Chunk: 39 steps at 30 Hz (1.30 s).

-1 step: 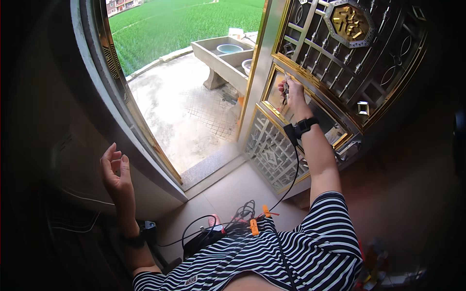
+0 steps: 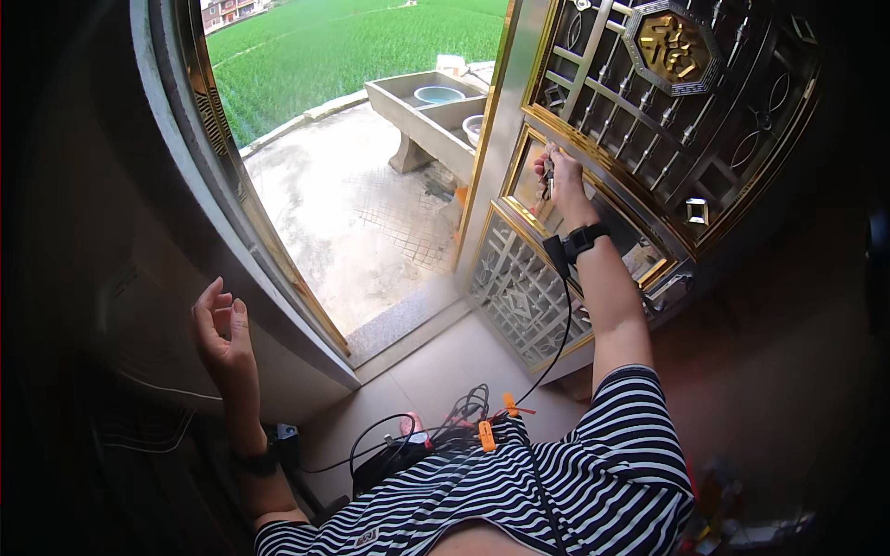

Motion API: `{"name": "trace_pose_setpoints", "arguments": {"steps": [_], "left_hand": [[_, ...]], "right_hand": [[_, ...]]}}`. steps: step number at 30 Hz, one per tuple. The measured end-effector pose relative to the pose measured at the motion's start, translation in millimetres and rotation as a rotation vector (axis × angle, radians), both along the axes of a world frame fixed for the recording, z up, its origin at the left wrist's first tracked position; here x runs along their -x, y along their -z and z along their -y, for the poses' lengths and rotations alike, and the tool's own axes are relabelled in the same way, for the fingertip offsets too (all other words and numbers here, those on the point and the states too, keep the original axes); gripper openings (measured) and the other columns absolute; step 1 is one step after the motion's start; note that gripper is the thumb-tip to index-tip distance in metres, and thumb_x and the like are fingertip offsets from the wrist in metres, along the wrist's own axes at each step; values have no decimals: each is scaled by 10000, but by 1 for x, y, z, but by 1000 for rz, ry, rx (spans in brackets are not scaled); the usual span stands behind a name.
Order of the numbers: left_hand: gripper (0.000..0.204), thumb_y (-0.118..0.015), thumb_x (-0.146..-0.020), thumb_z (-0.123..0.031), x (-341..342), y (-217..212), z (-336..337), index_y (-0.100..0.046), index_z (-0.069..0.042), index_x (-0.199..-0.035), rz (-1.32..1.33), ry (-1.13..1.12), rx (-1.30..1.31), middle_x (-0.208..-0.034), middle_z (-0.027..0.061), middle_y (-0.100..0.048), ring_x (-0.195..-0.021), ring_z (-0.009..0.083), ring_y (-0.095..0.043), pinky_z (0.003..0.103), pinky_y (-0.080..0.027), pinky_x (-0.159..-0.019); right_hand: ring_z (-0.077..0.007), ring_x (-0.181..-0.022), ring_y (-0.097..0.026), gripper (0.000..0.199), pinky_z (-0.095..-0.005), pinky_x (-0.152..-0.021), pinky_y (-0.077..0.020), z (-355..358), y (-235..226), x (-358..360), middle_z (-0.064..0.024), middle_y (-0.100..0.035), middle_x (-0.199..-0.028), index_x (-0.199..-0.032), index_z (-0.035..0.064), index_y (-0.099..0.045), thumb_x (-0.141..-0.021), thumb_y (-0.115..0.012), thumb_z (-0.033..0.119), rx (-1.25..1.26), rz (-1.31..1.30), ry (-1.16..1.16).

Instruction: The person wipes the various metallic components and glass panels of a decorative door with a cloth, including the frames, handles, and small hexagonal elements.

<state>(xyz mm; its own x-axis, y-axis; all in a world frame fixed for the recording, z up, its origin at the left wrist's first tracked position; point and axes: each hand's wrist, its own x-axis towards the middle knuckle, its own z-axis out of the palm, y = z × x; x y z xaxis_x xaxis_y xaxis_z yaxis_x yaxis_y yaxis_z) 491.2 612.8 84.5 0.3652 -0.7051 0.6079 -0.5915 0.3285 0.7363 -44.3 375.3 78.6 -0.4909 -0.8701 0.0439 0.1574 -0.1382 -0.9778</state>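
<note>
Green field (image 2: 371,46) lies at the upper left of the frame; above and right of centre, the right hand (image 2: 565,183) grasps what look like keys (image 2: 549,174) near the metal door (image 2: 640,199), and at the left side the left hand (image 2: 224,335) is released, loosely curled

Right hand (image 2: 566,178) reaches forward, fingers curled tight; left hand (image 2: 222,339) hovers, loosely bent.

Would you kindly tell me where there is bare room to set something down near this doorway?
Outside, the concrete yard is bare between the doorsill and the grey trough. Indoors, pale floor shows between doorsill and cables. It is crowded around those cables and beside the door, where the right hand holds apparent keys.
</note>
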Motion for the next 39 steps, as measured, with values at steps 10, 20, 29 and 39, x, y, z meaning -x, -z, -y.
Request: {"name": "trace_pose_setpoints", "arguments": {"steps": [10, 20, 29, 39], "left_hand": [[230, -621, -942, -31, -15, 21, 50, -602, -15, -1171, 116, -68, -70, -1018, 79, -581, -889, 177, -554, 306, -475, -820], [221, -624, -946, -33, -7, 22, 74, -592, -2, -1163, 174, -183, -28, -1030, 103, -600, -889, 200, -586, 315, -492, -806], [236, -622, -936, -14, 8, 21, 67, -592, -10, -1170, 289, -222, -58, -1013, 109, -581, -848, 208, -564, 316, -491, -764], [262, -608, -942, 4, 6, 38, 52, -583, -13, -1201, 285, -215, -142, -1087, 122, -585, -935, 224, -592, 309, -497, -791]], "right_hand": [[-120, -513, -591, 325, -273, -424, -387, 110, -8, 22, -40, -646, -687, -808, 98, -585, -1018, -508, 333, 33, -76, 146], [-192, -482, -607, 311, -298, -477, -515, 175, -5, 46, -114, -647, -646, -739, 10, -570, -973, -511, 206, -19, -15, 329], [-207, -481, -607, 91, -323, -388, -429, 198, -15, 60, -132, -628, -634, -897, 4, -522, -910, -480, 83, -132, -67, 397], [-288, -682, -735, 321, -316, -552, -592, 210, -26, 44, -217, -713, -778, -1035, -222, -562, -939, -443, 61, -228, -193, 599]]}}
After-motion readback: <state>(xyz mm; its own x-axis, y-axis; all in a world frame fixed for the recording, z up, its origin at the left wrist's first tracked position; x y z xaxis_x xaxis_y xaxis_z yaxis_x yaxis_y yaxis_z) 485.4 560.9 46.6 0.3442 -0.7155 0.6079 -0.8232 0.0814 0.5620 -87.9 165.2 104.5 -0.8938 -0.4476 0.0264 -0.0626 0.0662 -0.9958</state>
